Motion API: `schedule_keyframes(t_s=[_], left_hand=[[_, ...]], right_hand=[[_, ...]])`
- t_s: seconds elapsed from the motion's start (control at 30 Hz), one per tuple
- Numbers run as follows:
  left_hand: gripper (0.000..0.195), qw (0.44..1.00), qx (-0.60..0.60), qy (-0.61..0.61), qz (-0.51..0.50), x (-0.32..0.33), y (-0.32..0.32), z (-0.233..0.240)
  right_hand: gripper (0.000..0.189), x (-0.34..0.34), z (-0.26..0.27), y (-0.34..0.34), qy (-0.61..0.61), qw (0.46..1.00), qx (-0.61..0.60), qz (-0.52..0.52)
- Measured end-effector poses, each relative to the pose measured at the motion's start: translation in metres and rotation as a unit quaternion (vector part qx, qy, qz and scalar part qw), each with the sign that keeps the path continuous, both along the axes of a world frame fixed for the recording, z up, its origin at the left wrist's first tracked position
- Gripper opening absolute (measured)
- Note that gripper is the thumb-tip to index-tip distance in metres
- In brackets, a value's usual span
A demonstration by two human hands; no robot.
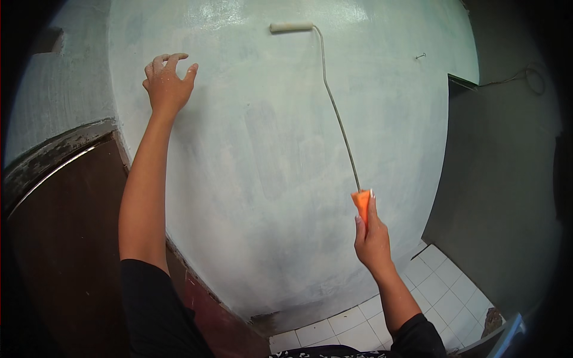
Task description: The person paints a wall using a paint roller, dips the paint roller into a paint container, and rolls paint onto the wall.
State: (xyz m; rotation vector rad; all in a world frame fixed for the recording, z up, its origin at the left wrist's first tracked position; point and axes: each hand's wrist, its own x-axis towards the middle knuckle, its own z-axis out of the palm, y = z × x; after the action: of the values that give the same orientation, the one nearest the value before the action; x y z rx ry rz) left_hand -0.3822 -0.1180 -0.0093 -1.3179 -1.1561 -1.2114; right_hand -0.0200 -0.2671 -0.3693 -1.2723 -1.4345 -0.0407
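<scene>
My right hand (374,244) grips the orange handle of a paint roller (361,206). From the handle a long, bent metal rod runs up to a narrow white roller sleeve (292,27), which lies level against the upper part of a painted wall (286,156). The wall is pale green above and whitish below, with streaky, uneven coverage and a wet shine near the top. My left hand (168,83) is raised at the upper left, fingers spread and curled, with nothing in it. Pale flecks mark its fingers. Whether it touches the wall cannot be told.
At the left stands a dark brown door (67,223) under a worn frame (58,152). A nail (421,56) sticks out of the wall at upper right, near a looped wire (532,78) on a grey wall (501,179). White floor tiles (434,277) show at lower right.
</scene>
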Motion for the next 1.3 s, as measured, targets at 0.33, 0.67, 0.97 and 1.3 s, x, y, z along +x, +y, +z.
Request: schedule_keyframes(t_s=[0.33,0.67,0.97,1.3], left_hand=[[0.054,0.999,-0.032,-0.013,0.043,-0.014,0.011,0.008],[0.055,0.992,-0.096,-0.028,0.083,-0.018,0.016,0.002],[0.052,0.992,-0.089,-0.022,0.092,-0.014,0.015,0.005],[0.053,0.987,-0.13,-0.035,0.086,-0.012,0.002,0.006]], right_hand=[[0.068,-0.004,0.143,0.014,0.007,0.999,-0.029,-0.016],[0.069,-0.016,-0.011,-0.008,-0.03,1.0,0.002,-0.007],[0.071,-0.024,-0.026,-0.022,-0.046,0.998,-0.016,-0.035],[0.069,-0.022,0.152,0.023,-0.09,0.991,0.037,-0.089]])
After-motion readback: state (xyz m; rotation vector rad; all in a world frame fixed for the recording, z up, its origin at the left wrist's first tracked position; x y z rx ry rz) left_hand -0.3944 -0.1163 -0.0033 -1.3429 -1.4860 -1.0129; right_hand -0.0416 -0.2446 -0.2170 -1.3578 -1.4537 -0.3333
